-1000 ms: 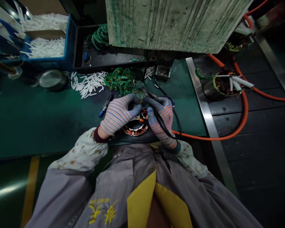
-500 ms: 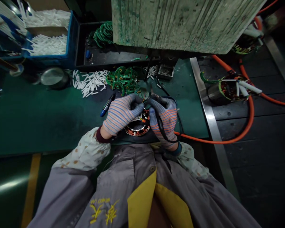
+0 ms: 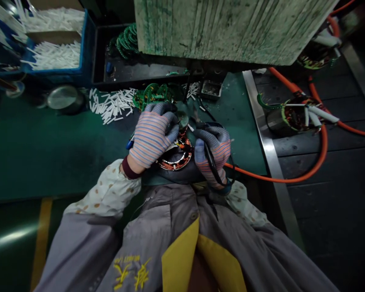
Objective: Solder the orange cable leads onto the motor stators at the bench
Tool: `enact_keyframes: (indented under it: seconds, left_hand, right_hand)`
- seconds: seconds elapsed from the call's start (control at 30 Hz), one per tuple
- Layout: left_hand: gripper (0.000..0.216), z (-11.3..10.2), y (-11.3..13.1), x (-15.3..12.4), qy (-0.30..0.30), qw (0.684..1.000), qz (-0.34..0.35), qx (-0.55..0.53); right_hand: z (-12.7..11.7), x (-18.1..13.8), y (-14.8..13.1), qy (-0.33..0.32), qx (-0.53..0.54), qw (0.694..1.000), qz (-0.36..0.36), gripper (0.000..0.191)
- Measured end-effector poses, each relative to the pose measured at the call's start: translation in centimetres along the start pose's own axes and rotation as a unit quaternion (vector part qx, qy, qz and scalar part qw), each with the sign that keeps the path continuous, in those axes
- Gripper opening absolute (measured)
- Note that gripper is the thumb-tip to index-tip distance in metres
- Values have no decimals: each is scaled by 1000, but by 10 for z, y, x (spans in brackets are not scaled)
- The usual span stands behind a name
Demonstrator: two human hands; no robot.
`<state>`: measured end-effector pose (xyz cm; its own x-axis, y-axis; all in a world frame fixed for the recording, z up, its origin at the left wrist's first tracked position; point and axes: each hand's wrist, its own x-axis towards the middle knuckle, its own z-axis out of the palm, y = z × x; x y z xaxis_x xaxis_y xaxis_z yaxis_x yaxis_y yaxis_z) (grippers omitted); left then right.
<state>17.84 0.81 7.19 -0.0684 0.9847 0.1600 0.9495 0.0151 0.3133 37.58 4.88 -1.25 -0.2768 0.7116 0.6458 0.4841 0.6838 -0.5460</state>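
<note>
I should keep the copper ring still; right hand grips the dark tool, left hand I can't tell.

Your gloves have blue and orange stripes, your white sleeves have brown dots, the ring is orange-brown, the desk green.

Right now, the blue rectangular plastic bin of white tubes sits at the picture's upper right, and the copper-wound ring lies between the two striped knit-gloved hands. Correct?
Not quite: the head view shows the blue plastic bin of white tubes at the upper left. The copper-wound ring does lie between the gloved left hand and right hand.
</note>
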Motion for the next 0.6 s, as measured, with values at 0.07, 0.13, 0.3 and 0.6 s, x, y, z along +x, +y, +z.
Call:
enact_keyframes:
  seconds: [0.07, 0.13, 0.3, 0.6]
  left_hand:
    - [24, 1, -5, 4, -27, 1000, 4, -14]
    - [24, 2, -9, 5, -38, 999, -2, -28]
    - [20, 6, -11, 4, -22, 999, -7, -40]
    - [19, 7, -15, 5, -23, 993, 4, -112]
  right_hand:
    - [-2, -2, -2, -21, -10, 1000, -6, 32]
    - [-2, 3, -4, -61, -21, 998, -19, 35]
    - [5, 22, -6, -126, -51, 991, -18, 40]
    - [-6, 18, -10, -111, 13, 994, 10, 32]
